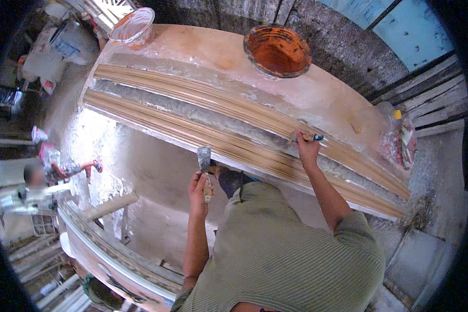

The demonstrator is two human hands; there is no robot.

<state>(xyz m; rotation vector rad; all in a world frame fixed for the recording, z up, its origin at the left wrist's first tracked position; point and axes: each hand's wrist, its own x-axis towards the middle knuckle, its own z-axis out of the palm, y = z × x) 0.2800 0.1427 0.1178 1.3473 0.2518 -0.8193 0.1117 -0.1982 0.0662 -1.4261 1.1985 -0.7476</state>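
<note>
My left hand (197,188) is closed around the handle of a putty knife (204,155). The blade, broad and smeared with grey, points up, just in front of the near edge of the workbench. Over the far strip, my right hand (309,151) grips a small tool with a blue handle end (316,138); its other end is partly hidden by the fingers, and its kind is unclear. Two long, tan, ribbed moulding strips lie lengthwise on the bench: the near moulding strip (192,131) and the far moulding strip (208,96). A rough grey band (164,102) runs between them.
An orange, dark-stained bucket (278,51) and a white-crusted bucket (132,27) stand along the far side of the pinkish bench (203,47). A yellow-capped bottle (395,115) lies at the right end. Another person (62,169) is at far left, near a white-edged bench (106,244).
</note>
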